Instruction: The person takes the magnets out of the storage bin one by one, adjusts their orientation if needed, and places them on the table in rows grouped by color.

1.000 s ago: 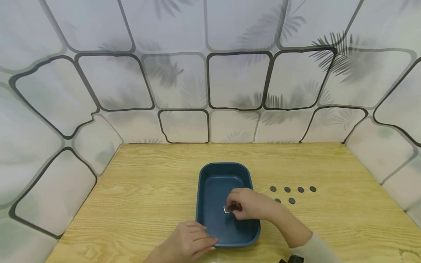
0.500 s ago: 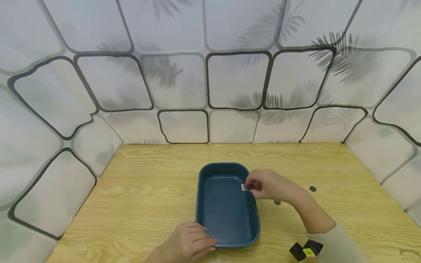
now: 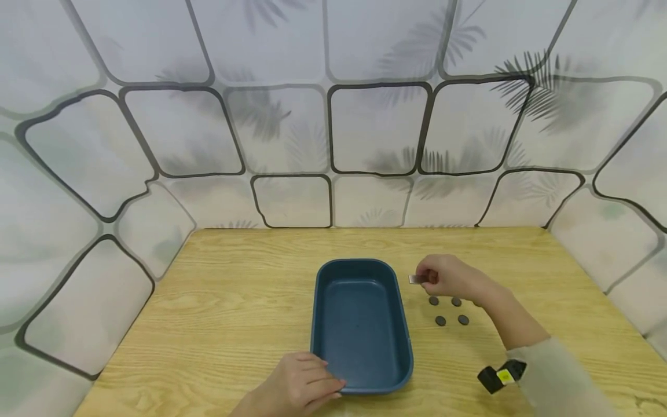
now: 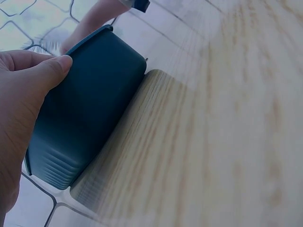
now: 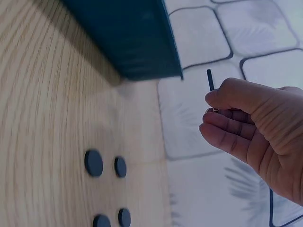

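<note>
My right hand (image 3: 450, 275) pinches a small, thin flat strip (image 3: 415, 279) between thumb and fingers. It looks silvery from the head and dark, edge-on, in the right wrist view, so I cannot tell its kind. The hand hovers right of a dark blue rectangular bin (image 3: 359, 330), just behind several dark round discs (image 3: 440, 321) lying in rows. The forearm covers part of that group. At the bin's near left corner, my left hand (image 3: 304, 379) grips the rim, the thumb (image 4: 57, 68) on the outer wall. Nothing shows inside the bin.
Everything stands on a wood-grain table (image 3: 234, 289). A patterned cloth wall (image 3: 375, 127) rises behind it and along both sides. On the right sleeve sits a black wrist device (image 3: 500, 376) with a yellow patch.
My right hand, with the strip pinched in it, has moved from inside the bin over its right rim, away to the back right. The left hand and the bin have stayed put.
</note>
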The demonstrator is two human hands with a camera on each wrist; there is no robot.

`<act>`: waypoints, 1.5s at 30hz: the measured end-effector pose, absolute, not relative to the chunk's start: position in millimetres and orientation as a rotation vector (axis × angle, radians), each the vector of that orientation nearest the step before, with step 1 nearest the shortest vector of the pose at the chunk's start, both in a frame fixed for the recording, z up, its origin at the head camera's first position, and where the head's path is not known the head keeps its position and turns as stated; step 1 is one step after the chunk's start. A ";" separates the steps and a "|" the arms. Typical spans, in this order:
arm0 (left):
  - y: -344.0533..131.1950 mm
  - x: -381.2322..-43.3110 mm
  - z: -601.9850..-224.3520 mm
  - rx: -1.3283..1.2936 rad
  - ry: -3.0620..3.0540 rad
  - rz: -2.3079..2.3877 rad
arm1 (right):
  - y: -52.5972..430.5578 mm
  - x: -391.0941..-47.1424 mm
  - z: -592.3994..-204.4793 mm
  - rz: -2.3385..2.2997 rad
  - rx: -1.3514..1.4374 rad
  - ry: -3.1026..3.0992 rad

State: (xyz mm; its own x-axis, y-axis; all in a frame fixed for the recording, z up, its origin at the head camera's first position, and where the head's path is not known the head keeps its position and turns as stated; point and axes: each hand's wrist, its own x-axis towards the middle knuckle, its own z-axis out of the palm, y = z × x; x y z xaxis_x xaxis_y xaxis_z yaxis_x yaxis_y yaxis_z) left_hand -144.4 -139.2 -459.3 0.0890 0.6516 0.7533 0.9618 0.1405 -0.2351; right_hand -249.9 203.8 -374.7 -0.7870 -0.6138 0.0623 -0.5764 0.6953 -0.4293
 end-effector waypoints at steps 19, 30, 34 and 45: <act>-142.0 -144.4 -460.1 -1.587 -1.624 -0.485 | 240.2 -300.9 -427.6 -0.476 -0.890 2.823; -139.5 -142.6 -459.7 -1.589 -1.605 -0.502 | 245.4 -308.2 -433.8 -0.412 -0.928 2.805; -139.8 -140.6 -460.8 -1.587 -1.613 -0.516 | 243.8 -308.4 -436.0 -0.376 -0.943 2.821; -144.7 -141.7 -457.3 -1.595 -1.831 -0.487 | 242.6 -312.8 -443.0 -0.425 -0.880 2.863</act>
State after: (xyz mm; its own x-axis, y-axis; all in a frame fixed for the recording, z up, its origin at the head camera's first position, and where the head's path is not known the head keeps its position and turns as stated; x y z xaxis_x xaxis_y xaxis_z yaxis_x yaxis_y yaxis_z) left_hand -141.7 -144.7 -457.3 -0.0455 0.7294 0.6826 0.9723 0.1892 -0.1375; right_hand -312.8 242.6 -443.0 -0.8244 -0.5653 -0.0288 -0.5325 0.7919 -0.2989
